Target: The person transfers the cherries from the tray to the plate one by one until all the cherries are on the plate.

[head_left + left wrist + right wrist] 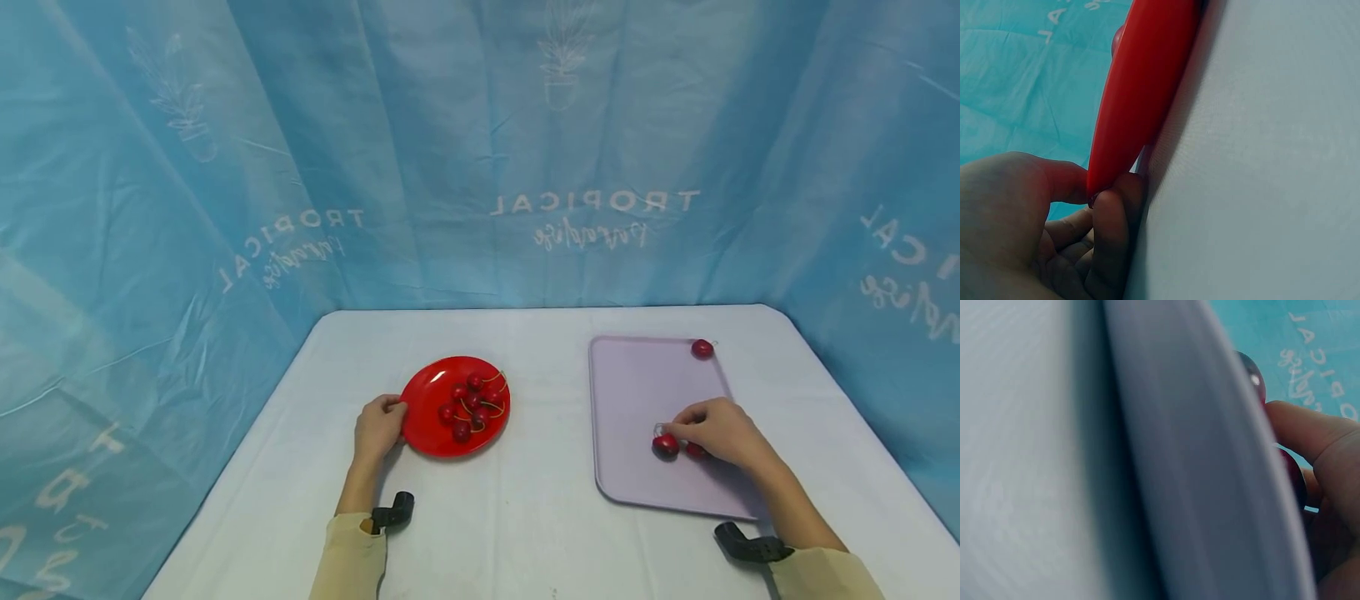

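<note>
My left hand [379, 427] holds the rim of a red plate [426, 417] at its left side, thumb above and fingers beneath in the left wrist view. Several dark red cherries [461, 431] with stems lie on the plate's right half. Over the lilac tray [630, 383], my right hand [716, 429] pinches a cherry [665, 446] at its stem with thumb and fingertips. Another cherry [696, 450] sits beneath that hand, partly hidden. In the right wrist view the tray's edge [1210, 456] covers much of the fingers.
A third cherry [702, 348] lies at the tray's far right corner. Plate and tray stand apart on a white-covered table [540, 500]. Blue printed curtains [480, 150] enclose the back and sides. A black wrist camera [750, 546] sits on each forearm.
</note>
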`<state>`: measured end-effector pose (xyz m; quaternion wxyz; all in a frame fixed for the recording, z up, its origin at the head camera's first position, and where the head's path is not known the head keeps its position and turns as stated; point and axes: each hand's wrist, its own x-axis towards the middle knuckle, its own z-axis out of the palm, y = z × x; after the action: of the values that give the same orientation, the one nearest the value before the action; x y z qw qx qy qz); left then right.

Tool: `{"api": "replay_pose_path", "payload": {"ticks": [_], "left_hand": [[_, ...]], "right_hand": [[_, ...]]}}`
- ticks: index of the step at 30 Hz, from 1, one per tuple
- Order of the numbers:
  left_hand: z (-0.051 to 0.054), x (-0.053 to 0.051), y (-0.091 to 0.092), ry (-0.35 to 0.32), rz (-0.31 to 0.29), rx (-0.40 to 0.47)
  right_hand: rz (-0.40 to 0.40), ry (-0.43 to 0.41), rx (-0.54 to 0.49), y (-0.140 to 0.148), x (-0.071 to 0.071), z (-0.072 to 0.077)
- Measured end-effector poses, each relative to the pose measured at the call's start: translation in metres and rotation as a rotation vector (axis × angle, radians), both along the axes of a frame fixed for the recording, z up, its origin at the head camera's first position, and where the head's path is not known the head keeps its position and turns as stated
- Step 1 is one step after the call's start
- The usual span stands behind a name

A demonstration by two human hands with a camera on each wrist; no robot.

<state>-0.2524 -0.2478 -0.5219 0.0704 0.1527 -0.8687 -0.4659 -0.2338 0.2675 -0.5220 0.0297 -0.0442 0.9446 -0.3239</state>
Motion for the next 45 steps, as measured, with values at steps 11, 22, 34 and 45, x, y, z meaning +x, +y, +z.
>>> {"api": "replay_pose_path", "payload": {"ticks": [11,22,34,45], "left_hand": [[-0.0009,-0.0012,-0.001,-0.001,0.002,0.004],[-0.0014,0.0013,-0.0013,-0.024,0.011,0.014],[0.0001,0.0004,0.0009,-0.02,0.008,0.003],[0.0005,-0.0015,0.0005,-0.024,0.003,0.007]], "right_hand": [[-0.008,-0.011,-0.003,-0.0022,0.0002,0.0015],[-0.015,0.081,-0.021,-0.0012,0.0013,0.0019],[-0.061,0.338,-0.243,-0.0024,0.0037,-0.0004],[-0.095,0.306,-0.27,-0.0046,0.0025,-0.0034]]}}
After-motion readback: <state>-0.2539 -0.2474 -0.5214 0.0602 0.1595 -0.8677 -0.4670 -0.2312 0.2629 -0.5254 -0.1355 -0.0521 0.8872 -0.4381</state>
